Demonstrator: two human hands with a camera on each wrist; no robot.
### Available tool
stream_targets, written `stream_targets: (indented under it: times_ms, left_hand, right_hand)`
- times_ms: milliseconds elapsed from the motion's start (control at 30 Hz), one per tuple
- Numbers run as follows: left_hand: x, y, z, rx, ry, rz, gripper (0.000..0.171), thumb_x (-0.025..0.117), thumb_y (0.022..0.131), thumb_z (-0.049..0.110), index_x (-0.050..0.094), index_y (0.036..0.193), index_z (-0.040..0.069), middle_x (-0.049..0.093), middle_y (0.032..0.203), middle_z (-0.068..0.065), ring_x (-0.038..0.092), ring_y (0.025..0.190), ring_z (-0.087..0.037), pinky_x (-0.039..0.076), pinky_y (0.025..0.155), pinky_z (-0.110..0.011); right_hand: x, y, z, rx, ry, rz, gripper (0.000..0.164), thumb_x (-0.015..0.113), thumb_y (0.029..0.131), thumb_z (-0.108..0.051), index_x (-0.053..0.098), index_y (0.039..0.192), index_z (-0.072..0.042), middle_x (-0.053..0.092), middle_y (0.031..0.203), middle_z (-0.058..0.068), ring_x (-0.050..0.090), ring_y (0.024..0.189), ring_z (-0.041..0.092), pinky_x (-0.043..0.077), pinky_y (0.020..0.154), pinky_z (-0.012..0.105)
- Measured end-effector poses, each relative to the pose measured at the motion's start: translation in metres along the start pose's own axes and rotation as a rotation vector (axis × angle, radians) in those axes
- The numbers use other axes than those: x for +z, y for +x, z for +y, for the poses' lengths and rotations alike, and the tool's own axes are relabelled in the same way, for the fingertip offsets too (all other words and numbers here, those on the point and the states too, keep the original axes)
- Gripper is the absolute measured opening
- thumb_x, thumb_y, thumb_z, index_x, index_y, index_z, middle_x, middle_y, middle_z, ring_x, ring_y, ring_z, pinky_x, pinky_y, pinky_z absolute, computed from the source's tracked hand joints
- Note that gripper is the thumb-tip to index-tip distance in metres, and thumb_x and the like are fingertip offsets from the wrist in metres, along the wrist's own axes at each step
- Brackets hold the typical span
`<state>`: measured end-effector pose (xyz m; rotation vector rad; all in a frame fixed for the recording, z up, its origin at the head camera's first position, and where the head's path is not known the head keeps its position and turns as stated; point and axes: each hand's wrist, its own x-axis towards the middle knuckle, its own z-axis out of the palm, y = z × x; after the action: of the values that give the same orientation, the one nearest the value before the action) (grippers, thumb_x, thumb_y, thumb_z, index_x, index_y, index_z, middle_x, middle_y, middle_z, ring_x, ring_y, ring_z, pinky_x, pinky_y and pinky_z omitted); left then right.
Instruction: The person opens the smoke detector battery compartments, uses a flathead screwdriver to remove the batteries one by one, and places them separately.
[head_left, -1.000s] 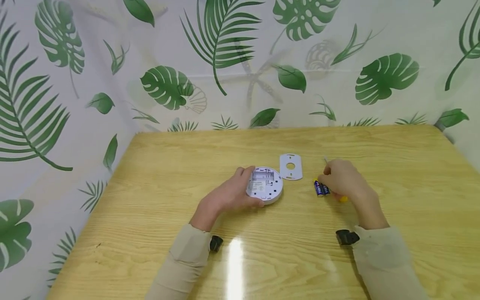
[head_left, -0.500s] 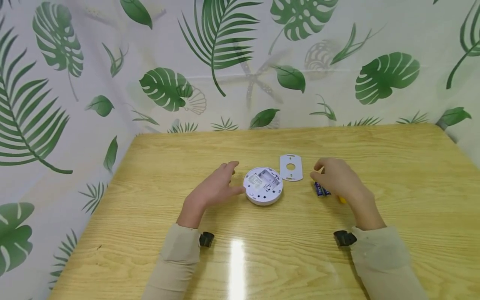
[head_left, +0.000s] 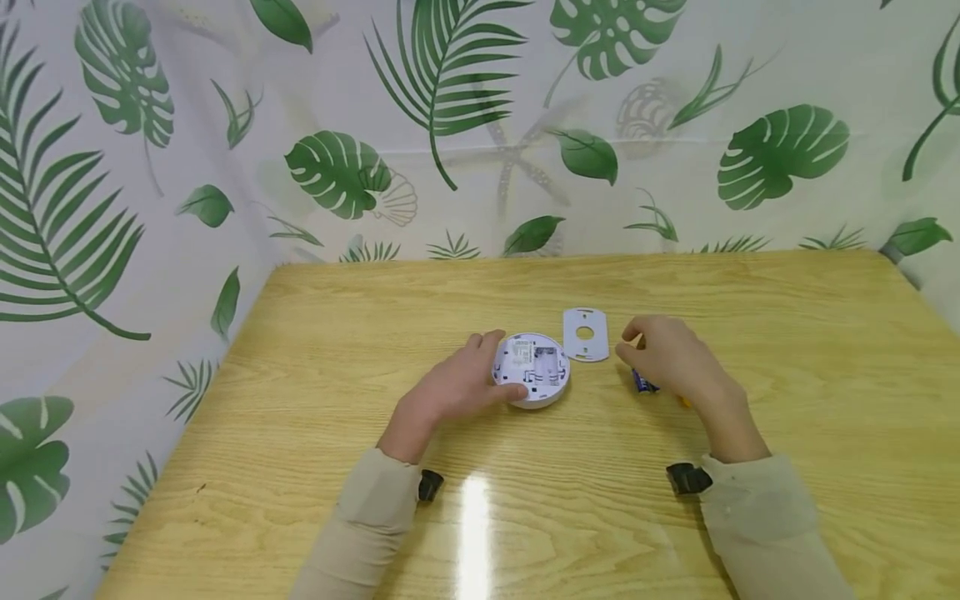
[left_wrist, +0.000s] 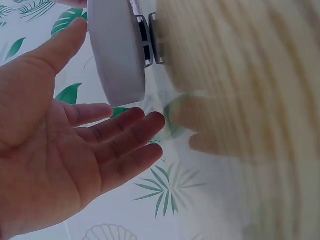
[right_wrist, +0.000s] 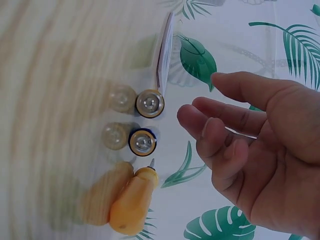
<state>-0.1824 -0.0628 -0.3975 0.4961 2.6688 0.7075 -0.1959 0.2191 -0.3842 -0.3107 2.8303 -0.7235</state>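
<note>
A round white smoke detector [head_left: 517, 375] lies on the table with its open battery bay facing up. My left hand [head_left: 450, 385] grips its left side, thumb over the near rim and fingers at the far left edge. In the left wrist view, the detector [left_wrist: 117, 55] sits between the thumb and the straighter fingers. My right hand [head_left: 675, 354] hovers by two blue batteries [head_left: 643, 383], holding nothing, its fingers loosely bent. The right wrist view shows both batteries [right_wrist: 150, 103] end-on, apart from the fingertips, beside a yellow-handled screwdriver [right_wrist: 132, 202] that the hand mostly hides from the head view.
Just behind and right of the detector lies a white mounting plate [head_left: 573, 323] with a round centre hole. The wooden table [head_left: 300, 375] runs back to a wall covering [head_left: 480, 208] printed with green leaves.
The left hand let go of the detector, drew back left, then took hold again. The detector has turned clockwise. The right hand lifted off the batteries and shifted slightly left.
</note>
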Motion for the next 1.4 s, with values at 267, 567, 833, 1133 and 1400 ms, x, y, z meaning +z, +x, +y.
stream_targets:
  times_ms: [267, 567, 833, 1133, 1400]
  left_hand:
    - [-0.007, -0.002, -0.004, -0.035, 0.017, 0.016, 0.089, 0.068, 0.093, 0.044, 0.019, 0.158, 0.007, 0.034, 0.154, -0.019, 0.048, 0.131, -0.029, 0.042, 0.107, -0.045]
    - [-0.012, -0.002, -0.008, -0.031, 0.017, 0.038, 0.083, 0.064, 0.096, 0.044, 0.021, 0.158, 0.009, 0.034, 0.154, -0.020, 0.047, 0.134, -0.032, 0.041, 0.107, -0.048]
    - [-0.009, -0.001, -0.006, -0.009, 0.019, -0.005, 0.089, 0.070, 0.091, 0.045, 0.022, 0.157, 0.008, 0.036, 0.152, -0.021, 0.049, 0.130, -0.031, 0.042, 0.107, -0.046]
    - [-0.014, -0.005, -0.009, -0.036, 0.010, 0.043, 0.081, 0.061, 0.097, 0.046, 0.022, 0.157, 0.009, 0.034, 0.154, -0.020, 0.047, 0.133, -0.032, 0.043, 0.106, -0.047]
    - [-0.002, 0.000, 0.003, 0.034, 0.023, 0.000, 0.092, 0.066, 0.091, 0.052, 0.020, 0.158, 0.009, 0.036, 0.149, -0.020, 0.048, 0.127, -0.029, 0.043, 0.105, -0.044]
  right_hand:
    - [0.005, 0.001, -0.001, -0.024, 0.011, -0.019, 0.032, 0.058, 0.099, -0.021, 0.064, 0.115, 0.007, 0.070, 0.099, 0.019, 0.063, 0.077, 0.022, 0.051, 0.064, 0.037]
    - [0.005, 0.002, -0.003, -0.060, -0.008, -0.003, 0.032, 0.056, 0.099, -0.020, 0.065, 0.114, 0.007, 0.071, 0.098, 0.019, 0.065, 0.081, 0.025, 0.053, 0.069, 0.042]
    - [0.014, 0.004, -0.018, -0.156, 0.031, 0.032, 0.036, 0.058, 0.098, -0.017, 0.061, 0.126, 0.006, 0.065, 0.113, 0.027, 0.063, 0.099, 0.037, 0.050, 0.083, 0.051]
    - [0.025, 0.004, -0.035, -0.238, 0.034, 0.014, 0.040, 0.062, 0.097, -0.015, 0.057, 0.134, 0.000, 0.054, 0.132, 0.026, 0.059, 0.106, 0.037, 0.051, 0.087, 0.051]
    - [0.022, 0.002, -0.032, -0.197, 0.051, 0.027, 0.039, 0.058, 0.099, -0.014, 0.056, 0.132, 0.007, 0.050, 0.133, 0.032, 0.058, 0.109, 0.043, 0.048, 0.092, 0.056]
